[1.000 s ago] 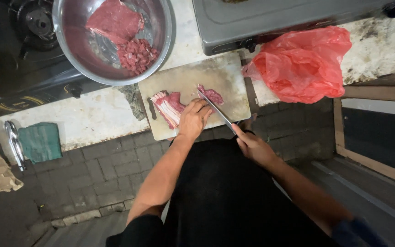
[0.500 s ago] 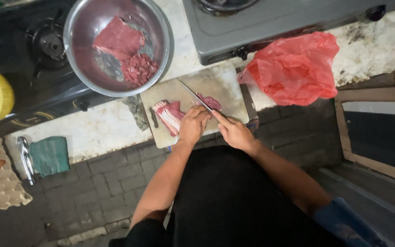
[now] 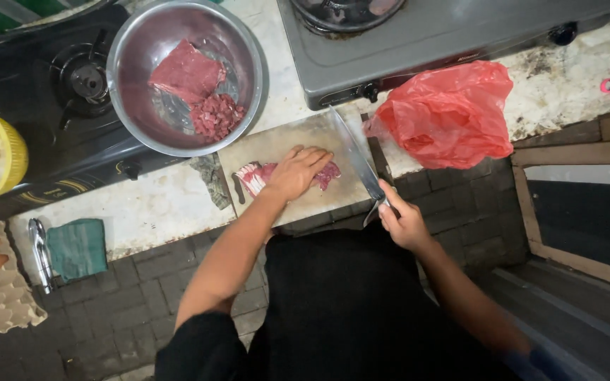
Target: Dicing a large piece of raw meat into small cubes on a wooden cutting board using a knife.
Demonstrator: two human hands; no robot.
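The slab of raw meat (image 3: 287,176) lies on the wooden cutting board (image 3: 262,144), its long axis running left to right along the board's near edge, one end toward the board's left side and the other toward the knife. The left hand (image 3: 298,171) presses flat on the meat, fingers spread and pointing toward the board's right side. The knife (image 3: 356,156) lies diagonally over the board's right edge, tip pointing to the board's far corner, handle toward the person. The right hand (image 3: 404,222), just off the board's near right corner, has its fingers wrapped tight around the handle. Beyond the board's far left corner stands a steel bowl (image 3: 125,77) holding more meat. Right of the board lies a red plastic bag (image 3: 453,113) on the counter (image 3: 142,212).
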